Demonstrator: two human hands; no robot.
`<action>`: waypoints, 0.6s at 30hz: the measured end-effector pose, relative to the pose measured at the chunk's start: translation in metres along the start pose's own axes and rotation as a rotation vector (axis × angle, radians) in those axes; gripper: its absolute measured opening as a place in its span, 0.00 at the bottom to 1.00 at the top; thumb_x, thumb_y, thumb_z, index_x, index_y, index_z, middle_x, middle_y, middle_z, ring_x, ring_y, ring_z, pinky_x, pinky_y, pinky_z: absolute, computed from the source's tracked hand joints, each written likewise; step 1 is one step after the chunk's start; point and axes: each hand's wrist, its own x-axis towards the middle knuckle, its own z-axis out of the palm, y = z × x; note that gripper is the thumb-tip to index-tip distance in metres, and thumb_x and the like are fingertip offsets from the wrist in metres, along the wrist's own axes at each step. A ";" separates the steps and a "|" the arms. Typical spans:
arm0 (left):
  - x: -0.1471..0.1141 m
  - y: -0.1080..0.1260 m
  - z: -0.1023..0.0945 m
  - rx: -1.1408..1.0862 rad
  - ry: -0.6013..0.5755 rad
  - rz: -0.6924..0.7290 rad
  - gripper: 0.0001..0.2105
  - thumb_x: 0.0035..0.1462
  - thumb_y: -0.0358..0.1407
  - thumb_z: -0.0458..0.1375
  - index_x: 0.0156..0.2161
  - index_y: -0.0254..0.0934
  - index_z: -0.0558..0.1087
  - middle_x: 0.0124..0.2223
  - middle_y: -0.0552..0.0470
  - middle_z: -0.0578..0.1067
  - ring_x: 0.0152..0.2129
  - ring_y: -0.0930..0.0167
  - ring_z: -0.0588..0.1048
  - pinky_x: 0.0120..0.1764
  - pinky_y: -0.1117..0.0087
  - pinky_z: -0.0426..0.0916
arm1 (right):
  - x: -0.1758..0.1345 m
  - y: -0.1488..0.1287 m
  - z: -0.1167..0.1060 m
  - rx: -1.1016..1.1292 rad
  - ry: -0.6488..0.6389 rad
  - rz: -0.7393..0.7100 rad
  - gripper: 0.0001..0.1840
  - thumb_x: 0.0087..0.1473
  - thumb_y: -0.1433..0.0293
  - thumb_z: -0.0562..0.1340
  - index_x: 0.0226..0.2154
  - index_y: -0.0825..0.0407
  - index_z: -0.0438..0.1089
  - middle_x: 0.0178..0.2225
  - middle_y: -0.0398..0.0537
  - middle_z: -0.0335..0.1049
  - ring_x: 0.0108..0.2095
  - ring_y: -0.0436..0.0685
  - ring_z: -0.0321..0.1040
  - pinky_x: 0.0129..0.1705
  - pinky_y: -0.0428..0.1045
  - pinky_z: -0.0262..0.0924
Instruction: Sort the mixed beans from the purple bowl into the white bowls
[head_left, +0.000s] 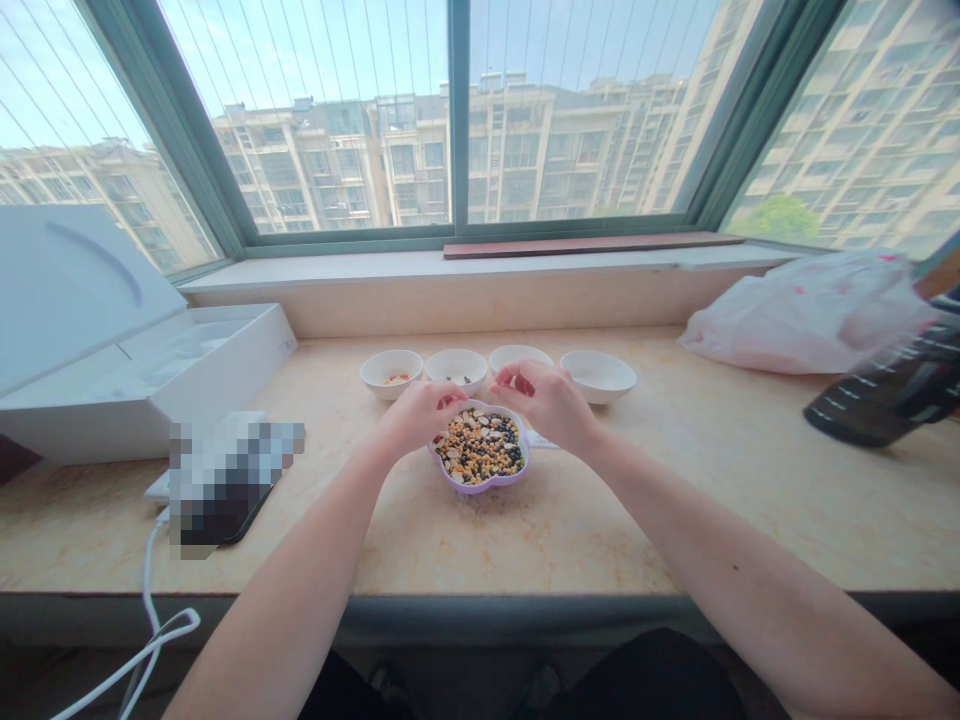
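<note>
A purple-rimmed, scalloped dish [491, 487] on the counter holds a mix of yellow kernels, black beans and pale flat seeds [481, 445]. Over its far left rim is my left hand [420, 412], fingers curled together in a pinch. My right hand [553, 400] hovers at the far right side, thumb and fingers drawn together; whatever either hand holds is too small or hidden. Behind stand several white bowls in a row. Reddish bits lie in the leftmost bowl [391, 368], a few dark bits in the second bowl [455, 366]. My right hand partly covers the third bowl [520, 353]; the rightmost bowl [598, 372] shows bare white inside.
On the left are an open white box [225, 335], a pixelated phone-like object [232, 490] and a white cable [150, 620]. A plastic bag [795, 310] and a dark bottle [870, 390] occupy the right. Beyond the counter [480, 550] rises a window ledge [337, 268].
</note>
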 end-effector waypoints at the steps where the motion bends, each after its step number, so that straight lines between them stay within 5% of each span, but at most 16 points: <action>1: 0.000 0.000 0.000 -0.003 0.000 0.001 0.12 0.63 0.38 0.54 0.39 0.39 0.81 0.27 0.53 0.76 0.24 0.72 0.73 0.28 0.73 0.64 | 0.000 0.000 0.000 -0.007 0.000 -0.006 0.09 0.58 0.64 0.63 0.30 0.51 0.72 0.30 0.46 0.73 0.28 0.53 0.63 0.35 0.49 0.56; 6: -0.001 0.003 -0.002 -0.010 0.007 0.006 0.11 0.62 0.37 0.55 0.39 0.38 0.81 0.28 0.52 0.76 0.25 0.72 0.73 0.28 0.73 0.64 | 0.001 0.007 0.000 -0.008 0.030 -0.033 0.10 0.59 0.61 0.62 0.33 0.50 0.74 0.32 0.48 0.75 0.29 0.54 0.65 0.36 0.50 0.57; 13: -0.002 0.005 -0.003 -0.013 -0.018 -0.008 0.12 0.62 0.39 0.55 0.39 0.38 0.80 0.27 0.52 0.76 0.23 0.72 0.73 0.27 0.73 0.64 | 0.013 0.035 -0.009 -0.054 0.209 0.126 0.17 0.61 0.57 0.60 0.34 0.52 0.76 0.29 0.49 0.76 0.27 0.56 0.66 0.35 0.51 0.58; 18: -0.003 0.004 -0.002 -0.010 -0.044 -0.009 0.11 0.61 0.38 0.56 0.38 0.37 0.81 0.26 0.52 0.76 0.23 0.71 0.73 0.27 0.72 0.64 | 0.021 0.061 -0.014 -0.108 0.214 0.191 0.13 0.59 0.62 0.61 0.33 0.53 0.77 0.29 0.51 0.77 0.28 0.57 0.68 0.37 0.52 0.59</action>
